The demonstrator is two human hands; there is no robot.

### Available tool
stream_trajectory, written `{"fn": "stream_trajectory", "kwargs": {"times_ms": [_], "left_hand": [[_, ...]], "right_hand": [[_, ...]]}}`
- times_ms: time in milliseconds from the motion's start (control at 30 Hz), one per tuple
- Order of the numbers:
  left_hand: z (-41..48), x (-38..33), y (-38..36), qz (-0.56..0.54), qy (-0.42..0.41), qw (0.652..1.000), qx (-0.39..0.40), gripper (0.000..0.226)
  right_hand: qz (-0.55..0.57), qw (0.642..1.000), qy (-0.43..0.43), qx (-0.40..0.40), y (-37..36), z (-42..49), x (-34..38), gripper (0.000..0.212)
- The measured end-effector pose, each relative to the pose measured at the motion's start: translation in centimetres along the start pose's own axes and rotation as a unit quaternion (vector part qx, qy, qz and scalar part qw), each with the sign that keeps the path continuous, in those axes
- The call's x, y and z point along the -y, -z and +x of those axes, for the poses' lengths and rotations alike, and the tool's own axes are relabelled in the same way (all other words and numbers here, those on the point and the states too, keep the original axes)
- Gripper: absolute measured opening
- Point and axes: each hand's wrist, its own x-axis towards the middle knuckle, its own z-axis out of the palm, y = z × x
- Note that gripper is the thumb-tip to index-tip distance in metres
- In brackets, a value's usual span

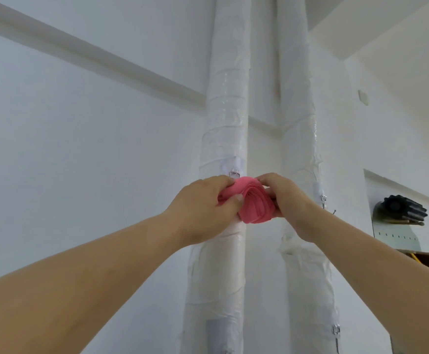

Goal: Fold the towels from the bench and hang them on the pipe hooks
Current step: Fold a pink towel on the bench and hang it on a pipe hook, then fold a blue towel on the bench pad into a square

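Up high, both arms reach to the left pipe (225,129), where the left hand (203,203) and right hand (283,198) pinch a folded pink towel (254,200) from either side. It sits just below a metal hook (234,173), folded layers facing the camera; its long axis cannot be told.

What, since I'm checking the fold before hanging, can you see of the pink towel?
The pink towel is soft-looking cloth folded into many thin layers, their edges fanned toward the camera. It forms a compact bundle held in front of the left wrapped pipe, just below a metal hook. The left hand grips its left side, the right hand its right.
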Motion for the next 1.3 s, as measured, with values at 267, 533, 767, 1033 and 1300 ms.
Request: {"fn": "stream_trajectory", "kwargs": {"times_ms": [267,533,767,1033,1300], "left_hand": [[-1.8,1.3,-3.8,-0.328,0.053,0.937,-0.113,0.035],[-2.3,-0.7,-1.2,-0.258,0.090,0.962,-0.025,0.040],[-3.8,-1.2,0.4,-0.223,0.085,0.968,-0.078,0.036],[-6.7,-0.7,1.0,-0.153,0.154,0.970,-0.105,0.033],[-18.3,3.0,-0.7,-0.087,0.246,0.964,0.050,0.018]], "right_hand": [[0.156,0.987,0.006,-0.041,-1.3,-1.2,-3.1,0.032],[0.156,0.987,0.018,-0.020,-1.3,-2.4,-3.2,0.029],[0.113,0.973,0.040,-0.198,-0.1,-2.5,-1.6,0.034],[-0.061,0.949,0.190,-0.245,-1.6,-7.3,-0.8,0.025],[-0.122,0.991,0.021,0.055,-12.3,-18.5,-8.0,0.023]]}}
